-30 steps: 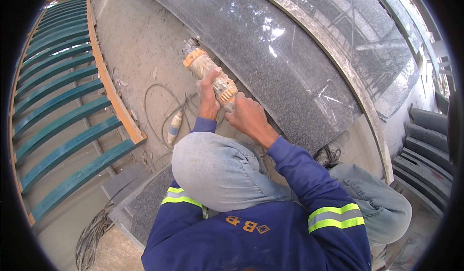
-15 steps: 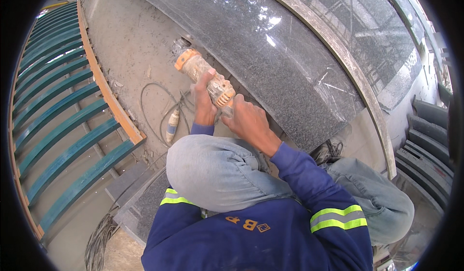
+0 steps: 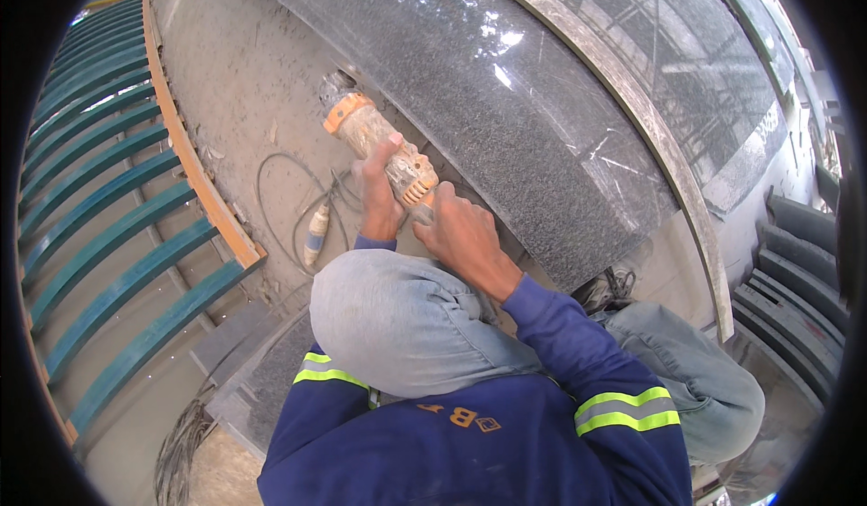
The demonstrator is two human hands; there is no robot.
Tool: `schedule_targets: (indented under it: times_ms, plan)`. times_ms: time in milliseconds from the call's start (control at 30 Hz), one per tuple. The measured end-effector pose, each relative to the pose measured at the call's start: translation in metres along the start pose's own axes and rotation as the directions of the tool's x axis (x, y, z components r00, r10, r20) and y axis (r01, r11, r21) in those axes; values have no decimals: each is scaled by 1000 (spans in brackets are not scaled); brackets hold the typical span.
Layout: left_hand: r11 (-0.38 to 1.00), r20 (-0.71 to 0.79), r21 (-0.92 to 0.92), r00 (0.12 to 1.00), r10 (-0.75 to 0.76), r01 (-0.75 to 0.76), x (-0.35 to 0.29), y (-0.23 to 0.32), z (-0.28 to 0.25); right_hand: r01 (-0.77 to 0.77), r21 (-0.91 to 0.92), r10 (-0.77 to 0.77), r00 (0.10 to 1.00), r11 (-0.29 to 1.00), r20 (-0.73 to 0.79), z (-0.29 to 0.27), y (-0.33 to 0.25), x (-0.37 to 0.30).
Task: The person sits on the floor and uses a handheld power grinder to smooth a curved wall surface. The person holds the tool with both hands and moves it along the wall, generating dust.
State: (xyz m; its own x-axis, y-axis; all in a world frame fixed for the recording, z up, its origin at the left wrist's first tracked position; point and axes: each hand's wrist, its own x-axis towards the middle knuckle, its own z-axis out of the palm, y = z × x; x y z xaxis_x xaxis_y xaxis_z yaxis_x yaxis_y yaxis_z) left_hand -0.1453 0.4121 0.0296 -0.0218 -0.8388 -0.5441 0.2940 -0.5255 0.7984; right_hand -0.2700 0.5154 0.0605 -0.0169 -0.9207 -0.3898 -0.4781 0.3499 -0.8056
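A dusty angle grinder (image 3: 363,129) with orange bands lies slantwise in both my hands, its metal head toward the upper left, beside the near edge of a polished dark granite slab (image 3: 506,136). My left hand (image 3: 379,197) is wrapped under and around the body, thumb up on its side. At the rear end, my right hand (image 3: 468,242) is closed on the grinder's handle, below the orange vents. Whether a disc is fitted at the head cannot be made out. Below my left hand, a cable plug (image 3: 316,235) and looped cord (image 3: 268,190) rest on the ground.
On the left stands a rack of green bars (image 3: 135,253) with an orange edge rail (image 3: 194,158). A pale stone strip (image 3: 623,82) crosses the slab. More dark slabs (image 3: 795,280) lean at the right. Bundled cable (image 3: 176,461) and stone offcuts (image 3: 230,339) are at lower left.
The whole view has shifted slightly. Both hands keep the same hold on the grinder, and its position beside the slab looks nearly unchanged.
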Motion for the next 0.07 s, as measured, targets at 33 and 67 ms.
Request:
schedule_targets:
  times_ms: [33,67]
  plan:
    - [1000,3,5,1000,1,-1,4,0,-1,-3,-1,3,1000,1000,1,1,0,2]
    - [1000,6,9,1000,2,-2,7,0,-2,-6,-2,6,1000,1000,3,3,1,5]
